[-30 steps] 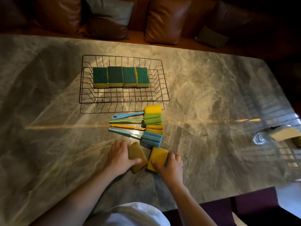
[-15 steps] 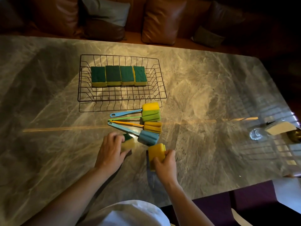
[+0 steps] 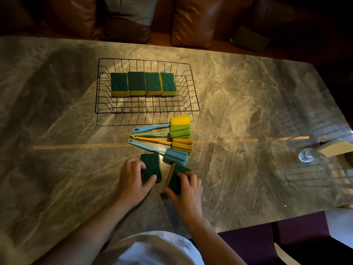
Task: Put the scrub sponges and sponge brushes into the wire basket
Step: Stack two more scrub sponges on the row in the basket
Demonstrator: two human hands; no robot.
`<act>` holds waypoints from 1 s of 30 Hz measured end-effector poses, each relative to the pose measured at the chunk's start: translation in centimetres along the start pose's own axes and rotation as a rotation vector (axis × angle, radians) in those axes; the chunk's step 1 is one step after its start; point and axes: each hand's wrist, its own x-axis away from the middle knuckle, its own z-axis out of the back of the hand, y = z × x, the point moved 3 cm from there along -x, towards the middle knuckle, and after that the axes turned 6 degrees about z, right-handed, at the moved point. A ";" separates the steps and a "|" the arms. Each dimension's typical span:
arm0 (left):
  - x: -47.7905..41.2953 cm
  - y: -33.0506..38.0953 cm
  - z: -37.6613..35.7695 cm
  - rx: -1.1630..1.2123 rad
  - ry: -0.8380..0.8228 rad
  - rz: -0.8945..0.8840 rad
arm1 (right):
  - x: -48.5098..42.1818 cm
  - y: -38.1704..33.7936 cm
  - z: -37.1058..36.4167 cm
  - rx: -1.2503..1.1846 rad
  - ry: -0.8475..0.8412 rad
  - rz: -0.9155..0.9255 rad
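Now each hand (image 3: 133,180) (image 3: 188,190) grips a green-faced, yellow-backed scrub sponge (image 3: 151,167) (image 3: 176,177)

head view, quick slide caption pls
Each hand, left and right, grips a scrub sponge beside four sponge brushes; four sponges sit in the wire basket.

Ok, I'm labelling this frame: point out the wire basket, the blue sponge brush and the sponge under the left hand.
wire basket (image 3: 147,111): head view, near rim wire.
blue sponge brush (image 3: 176,156): head view, foam head.
sponge under the left hand (image 3: 151,165): head view, green scrub face.
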 end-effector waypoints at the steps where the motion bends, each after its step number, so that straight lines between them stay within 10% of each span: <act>1: -0.4 0.1 0.0 0.036 0.011 0.057 | 0.1 -0.1 -0.1 0.023 -0.028 0.019; 15: -1.6 -1.3 -2.0 0.331 -0.094 0.425 | -0.7 0.6 -0.8 -0.583 -0.005 -0.298; 30: -3.5 -1.5 5.4 0.478 0.145 0.354 | -4.3 -2.5 2.1 -0.684 0.039 -0.127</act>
